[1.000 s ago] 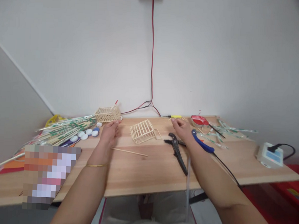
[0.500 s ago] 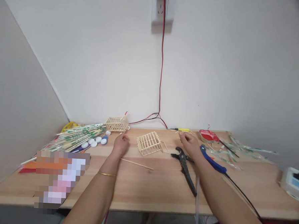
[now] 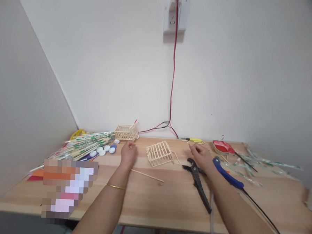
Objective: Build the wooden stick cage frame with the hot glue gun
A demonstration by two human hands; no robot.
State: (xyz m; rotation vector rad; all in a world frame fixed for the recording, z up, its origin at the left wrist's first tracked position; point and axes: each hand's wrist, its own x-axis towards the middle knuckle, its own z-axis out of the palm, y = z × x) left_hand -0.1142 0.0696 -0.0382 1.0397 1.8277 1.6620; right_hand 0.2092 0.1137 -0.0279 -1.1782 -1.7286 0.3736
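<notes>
On the table, my left hand (image 3: pixel 128 154) rests loosely closed, with nothing visible in it. A single thin wooden stick (image 3: pixel 147 175) lies just to its right. Between the hands sits a small slatted frame of wooden sticks (image 3: pixel 159 153), tilted, with a bent stick piece (image 3: pixel 177 158) at its right side. My right hand (image 3: pixel 201 155) is also closed, fingers curled and nothing showing in them. Black-handled cutters (image 3: pixel 198 185) lie beside it, partly under the right forearm. A blue glue gun (image 3: pixel 227 174) with a black cable lies to its right.
A second stick frame (image 3: pixel 126 132) stands by the wall. Wrapped sticks (image 3: pixel 92 143) and white-lidded paint pots (image 3: pixel 102 152) lie at left. Further right are a red-stained dish (image 3: pixel 223 147), a brush and clear wrappers (image 3: pixel 274 164). A yellow-handled tool (image 3: pixel 194 140) lies by the wall.
The view has swung slightly left and up, so everything appears a little further right and lower. Both hands stay in about the same places on the table, still closed.
</notes>
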